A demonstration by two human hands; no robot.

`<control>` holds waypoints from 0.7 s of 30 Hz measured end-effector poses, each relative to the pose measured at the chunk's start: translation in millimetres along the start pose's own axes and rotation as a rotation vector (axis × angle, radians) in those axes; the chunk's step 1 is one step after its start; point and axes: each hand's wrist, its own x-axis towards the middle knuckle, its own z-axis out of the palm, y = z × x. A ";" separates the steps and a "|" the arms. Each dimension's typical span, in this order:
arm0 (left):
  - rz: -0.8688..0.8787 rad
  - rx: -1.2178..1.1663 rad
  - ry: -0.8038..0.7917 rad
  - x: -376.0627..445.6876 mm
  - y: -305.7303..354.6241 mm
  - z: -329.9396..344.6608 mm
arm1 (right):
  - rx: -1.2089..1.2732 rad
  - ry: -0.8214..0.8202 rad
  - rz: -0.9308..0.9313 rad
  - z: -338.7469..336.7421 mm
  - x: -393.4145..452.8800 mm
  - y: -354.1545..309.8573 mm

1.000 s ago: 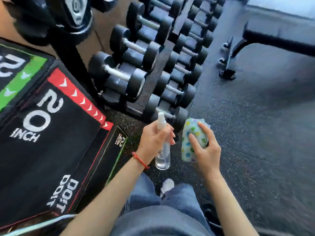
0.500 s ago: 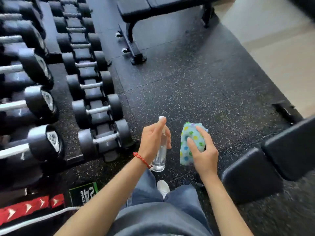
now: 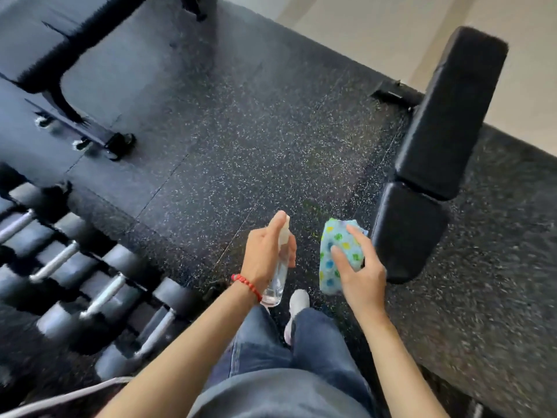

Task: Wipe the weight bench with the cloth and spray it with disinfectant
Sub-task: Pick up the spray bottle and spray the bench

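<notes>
Two hands raised over speckled rubber floor (image 3: 241, 140). Left hand (image 3: 265, 254): fingers curled round clear spray bottle (image 3: 278, 276), forefinger seemingly on its nozzle, though blurred; red bracelet (image 3: 247, 286) at wrist. Right hand (image 3: 358, 273): thumb and fingers pinching folded dotted cloth (image 3: 333, 257). Weight bench (image 3: 434, 146): black, padded, just right of cloth, apart from it. Dumbbell rack (image 3: 75, 282): lower left. Second bench (image 3: 51, 46): upper left
</notes>
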 end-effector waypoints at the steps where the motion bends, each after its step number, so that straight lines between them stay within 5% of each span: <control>1: 0.002 0.022 -0.029 8.0 1.6 7.1 | 0.005 0.028 0.010 -3.7 5.3 1.3; 21: 0.007 0.270 -0.430 191.7 74.4 200.1 | 0.022 0.420 0.205 -87.9 184.2 22.7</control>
